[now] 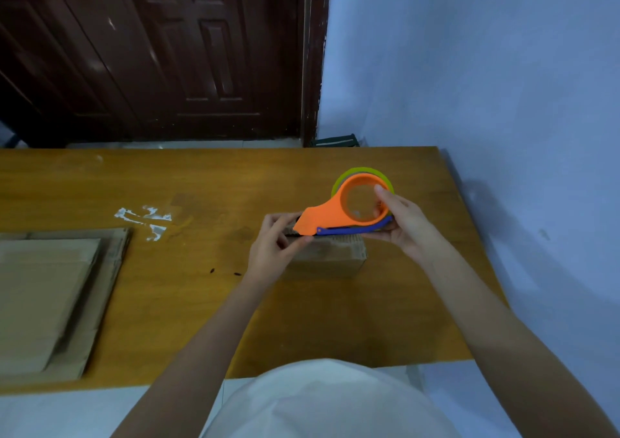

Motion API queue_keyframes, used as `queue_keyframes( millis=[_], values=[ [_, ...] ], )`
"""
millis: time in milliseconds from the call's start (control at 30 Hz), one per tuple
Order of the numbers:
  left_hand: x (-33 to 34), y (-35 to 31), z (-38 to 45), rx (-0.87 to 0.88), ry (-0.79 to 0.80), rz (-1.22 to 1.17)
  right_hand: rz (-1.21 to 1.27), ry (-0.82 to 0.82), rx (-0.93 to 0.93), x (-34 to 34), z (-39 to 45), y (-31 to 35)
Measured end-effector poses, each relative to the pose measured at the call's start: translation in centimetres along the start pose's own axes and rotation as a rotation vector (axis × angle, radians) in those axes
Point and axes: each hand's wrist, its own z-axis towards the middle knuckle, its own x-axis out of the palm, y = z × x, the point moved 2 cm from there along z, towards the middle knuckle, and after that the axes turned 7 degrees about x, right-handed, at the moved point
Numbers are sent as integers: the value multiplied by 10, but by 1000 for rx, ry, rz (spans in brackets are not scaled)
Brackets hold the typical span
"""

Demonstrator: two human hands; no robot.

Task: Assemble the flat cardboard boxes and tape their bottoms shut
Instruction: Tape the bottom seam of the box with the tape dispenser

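Cardboard is what matters here: a small brown assembled cardboard box (330,256) sits on the orange-brown wooden table (214,296), toward its right half, square in front of the person. It appears to rest with its flaps upward, likely so the seam can be taped. The left hand (273,246) is curled over the box's left top edge, fingers pinching at the nose of the dispenser, probably steadying the tape end. The right hand (407,224) is clamped on an orange plastic tape dispenser with a blue blade bar and a yellow-green roll (349,208), fingers hooked through its ring, holding it low over the box top.

A stack of flat brown cardboard sheets (50,296) lies at the left, well apart. Bare table lies between stack and box. The table's right edge is near the box, close to the pale blue wall (503,85); the dark wooden door (167,52) stands beyond the far edge.
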Motion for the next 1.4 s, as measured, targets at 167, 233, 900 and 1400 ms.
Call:
queue_keyframes(
  millis=[167, 233, 900, 1400],
  values=[
    [1, 1, 4, -59, -57, -115, 85, 114, 29, 2, -1, -2],
    [1, 0, 3, -62, -55, -120, 108, 120, -11, 0, 0, -3],
    [-2, -8, 5, -253, 7, -317, -308, -62, -719, 54, -15, -32],
    [-6, -8, 4, -356, 75, -419, -558, -74, -771, 59, -10, -39]
  ],
)
